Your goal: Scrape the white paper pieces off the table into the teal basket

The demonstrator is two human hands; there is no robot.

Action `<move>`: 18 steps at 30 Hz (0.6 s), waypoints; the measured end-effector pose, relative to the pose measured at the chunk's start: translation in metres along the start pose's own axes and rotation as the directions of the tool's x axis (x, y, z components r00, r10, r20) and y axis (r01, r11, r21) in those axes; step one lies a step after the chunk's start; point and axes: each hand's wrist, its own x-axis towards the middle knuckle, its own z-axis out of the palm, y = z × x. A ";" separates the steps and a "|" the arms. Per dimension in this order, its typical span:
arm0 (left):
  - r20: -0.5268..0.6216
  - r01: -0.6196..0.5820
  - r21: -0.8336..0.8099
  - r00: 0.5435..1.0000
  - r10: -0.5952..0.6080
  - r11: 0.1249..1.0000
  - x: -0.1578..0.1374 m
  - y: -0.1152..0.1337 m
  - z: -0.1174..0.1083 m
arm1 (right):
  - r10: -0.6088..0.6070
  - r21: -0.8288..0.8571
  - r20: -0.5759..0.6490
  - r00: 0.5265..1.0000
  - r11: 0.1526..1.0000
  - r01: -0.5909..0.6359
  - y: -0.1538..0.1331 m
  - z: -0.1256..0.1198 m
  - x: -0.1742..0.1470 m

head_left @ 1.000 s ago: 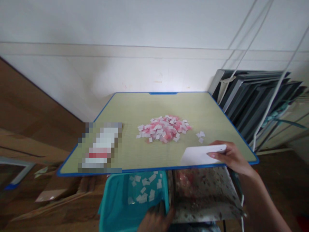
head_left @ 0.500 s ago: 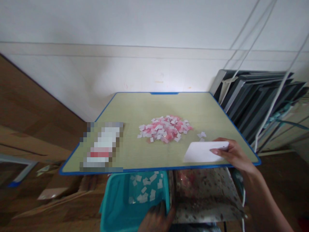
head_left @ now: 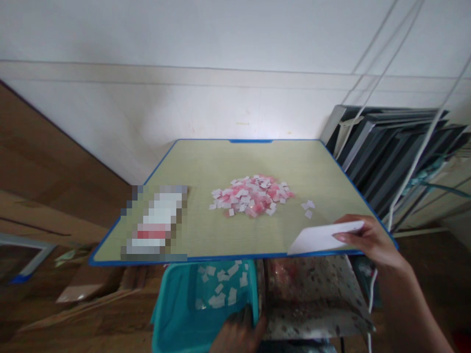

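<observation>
At the near right of the desk [head_left: 206, 159]: my right hand [head_left: 362, 238], gripping one white card [head_left: 316, 238]. Below: my left hand [head_left: 235, 334], at one teal tub [head_left: 174, 318]; grip, I cannot tell.

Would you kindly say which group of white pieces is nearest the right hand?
The small cluster right of the large pile; other pieces lie in the teal bin.

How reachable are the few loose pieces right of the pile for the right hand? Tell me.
Probably yes: the loose pieces lie uncovered near the right hand, though it holds the flat white sheet.
</observation>
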 end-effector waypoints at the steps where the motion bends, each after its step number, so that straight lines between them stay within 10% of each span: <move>1: 0.005 -0.004 0.001 1.000 0.004 1.000 0.000 0.000 -0.001 | -0.009 0.001 -0.013 1.000 1.000 0.009 0.000 -0.002 0.000; 18: 0.080 -0.061 0.050 0.995 0.057 0.997 0.003 -0.001 -0.003 | -0.161 -0.132 0.117 0.980 0.975 0.176 -0.001 -0.008 -0.013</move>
